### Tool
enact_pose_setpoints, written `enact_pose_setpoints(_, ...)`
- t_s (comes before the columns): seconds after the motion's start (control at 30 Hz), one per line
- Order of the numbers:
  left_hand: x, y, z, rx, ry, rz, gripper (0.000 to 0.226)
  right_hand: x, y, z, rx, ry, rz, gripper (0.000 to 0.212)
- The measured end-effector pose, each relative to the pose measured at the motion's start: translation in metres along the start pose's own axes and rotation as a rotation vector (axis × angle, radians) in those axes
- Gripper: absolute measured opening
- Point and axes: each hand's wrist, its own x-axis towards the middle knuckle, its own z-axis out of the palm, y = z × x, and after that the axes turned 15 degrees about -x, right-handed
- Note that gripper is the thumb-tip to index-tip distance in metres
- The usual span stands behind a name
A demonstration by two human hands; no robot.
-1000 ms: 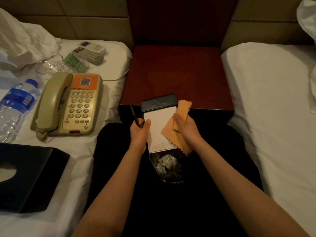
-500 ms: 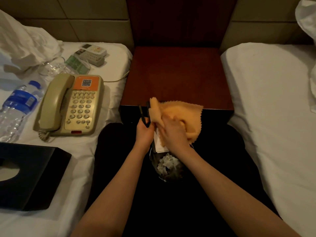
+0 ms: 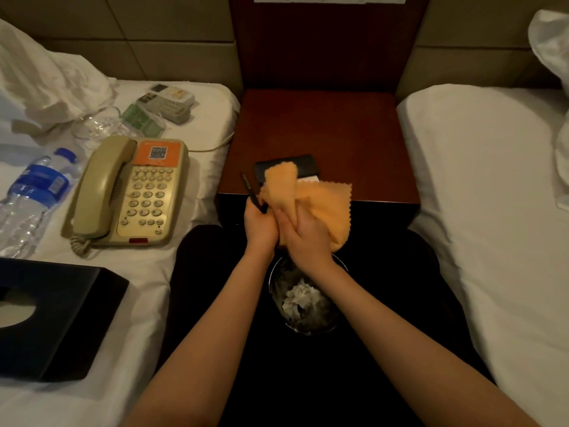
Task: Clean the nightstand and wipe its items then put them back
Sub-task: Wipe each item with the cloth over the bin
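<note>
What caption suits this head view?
Right hand presses an orange cloth onto a notepad; left hand holds notepad and pen.

We see little of the person: two arms and a dark lap. The left forearm [image 3: 215,334] and the right forearm [image 3: 394,331] are bare along all the length that shows, from the near edge of the view to the wrists. Both are slender and smooth, narrowing towards the wrist. The left hand [image 3: 260,224] and the right hand [image 3: 308,238] are bare too, their knuckles and finger lines soft in the dim light; we cannot make out the nails. Under the arms a black garment [image 3: 197,272] covers the legs, rounded at its far left and far right. We cannot tell its cut or cloth.
</note>
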Motion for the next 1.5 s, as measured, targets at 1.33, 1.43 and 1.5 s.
enact_pose_setpoints(1.33, 0.004, 0.052, -0.056, 0.276, -0.158, -0.104, 0.050, 0.055, -0.064, -0.001, 1.102, -0.518, 0.718, 0.052)
enact_pose_setpoints(1.43, 0.008, 0.059, -0.079, 0.328, -0.087, 0.000, 0.046, 0.055, -0.075, 0.007, 1.045, -0.604, 0.672, 0.044)
enact_pose_setpoints(1.5, 0.011, 0.068, -0.094, 0.358, 0.015, 0.047, 0.046, 0.053, -0.088, 0.019, 1.038, -0.628, 0.608, 0.032)
